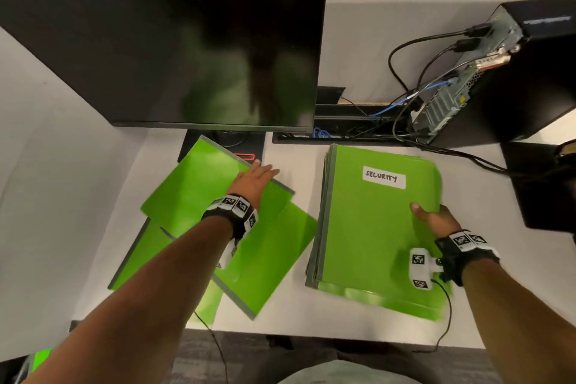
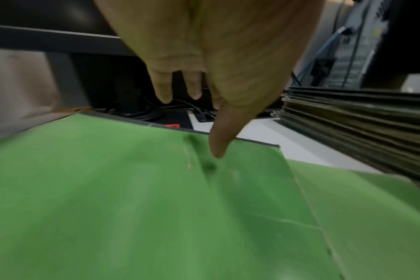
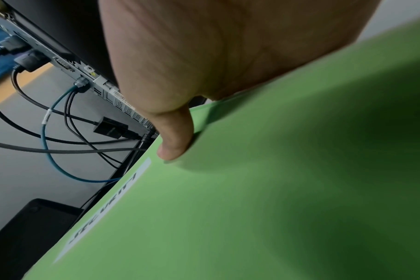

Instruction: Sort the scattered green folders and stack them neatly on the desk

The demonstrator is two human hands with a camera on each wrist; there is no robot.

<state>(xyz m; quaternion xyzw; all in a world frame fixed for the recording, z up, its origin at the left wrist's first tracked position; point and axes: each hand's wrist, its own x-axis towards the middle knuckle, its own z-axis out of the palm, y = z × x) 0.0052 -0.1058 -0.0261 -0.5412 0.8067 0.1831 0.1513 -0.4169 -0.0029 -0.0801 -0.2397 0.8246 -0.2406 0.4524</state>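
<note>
1. Your left hand (image 1: 253, 181) has its fingers (image 2: 163, 89) straight and slightly spread, palm down over the far edge of the topmost loose green folder (image 1: 199, 187); in the left wrist view the thumb tip (image 2: 218, 147) points down at the cover — whether it touches, you cannot tell.
2. Your right hand (image 1: 434, 220) pinches the right edge of the "SECURITY" folder (image 1: 374, 227), thumb (image 3: 176, 138) pressed on the cover, the other fingers hidden beneath.
3. That folder tops the neat stack of green folders (image 2: 362, 125) on the right part of the white desk (image 1: 62, 196); its white label (image 1: 384, 177) sits near the far edge.
4. Loose folders lie overlapped and askew on the left part — the top one over a second green folder (image 1: 274, 256) and a third (image 1: 134, 259).
5. Behind them stands a dark monitor (image 1: 162, 53), its base partly under the top loose folder.
6. Far right, a black computer tower (image 1: 530, 72) shows its rear ports, with black and blue cables (image 3: 60, 144) running from it.
</note>
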